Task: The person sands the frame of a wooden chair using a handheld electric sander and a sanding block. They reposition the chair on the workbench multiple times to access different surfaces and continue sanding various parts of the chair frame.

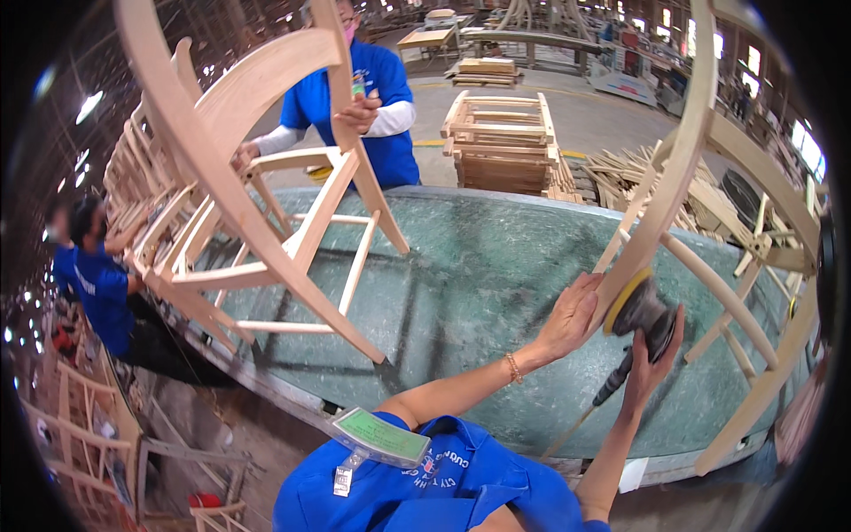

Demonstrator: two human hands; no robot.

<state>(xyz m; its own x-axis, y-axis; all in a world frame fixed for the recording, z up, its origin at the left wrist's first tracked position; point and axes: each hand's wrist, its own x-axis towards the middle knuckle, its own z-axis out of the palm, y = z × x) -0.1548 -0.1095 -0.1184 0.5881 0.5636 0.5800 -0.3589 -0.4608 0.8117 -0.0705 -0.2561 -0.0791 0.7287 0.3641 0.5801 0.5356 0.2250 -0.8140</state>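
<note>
Left hand (567,317) flat on chair (700,177) leg to steady it. Right hand (651,355), grip wrapped round sander (640,310), pad probably touching wood. Chair standing on tabletop (479,275).

A furniture workshop — unfinished wooden chair frames (266,177), stacked timber (501,142).

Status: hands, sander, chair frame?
Left hand flat on chair frame. Right hand grips sander, disc on the frame. Table bare between.

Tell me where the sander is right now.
In the head view, the sander sits right of centre, held in the right hand against a chair frame, with the left hand just beside it over the green table.
</note>
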